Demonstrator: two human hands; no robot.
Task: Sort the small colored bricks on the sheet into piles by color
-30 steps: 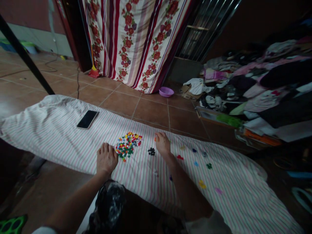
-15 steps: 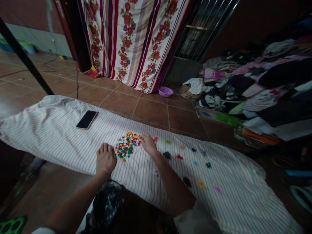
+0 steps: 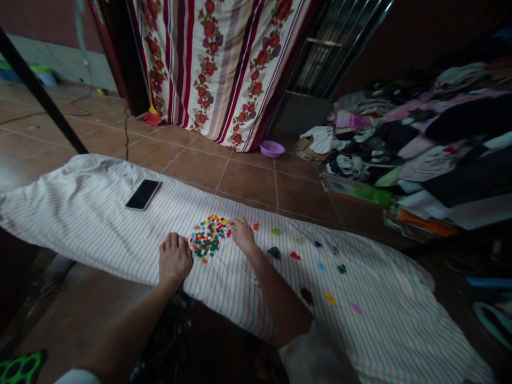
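Pieces (image 3: 207, 240), tiny and probably light, stiff and slippery, are lying piled on striped cloth (image 3: 100, 213), seemingly needing side pinches. My right hand (image 3: 242, 233) is reaching their edge, its grip unclear; my left hand (image 3: 175, 257) is resting loosely, palm down.

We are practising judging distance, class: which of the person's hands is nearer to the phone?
The left hand, resting just below and right of the phone in the picture; the right hand is farther right, beyond the mixed pile.
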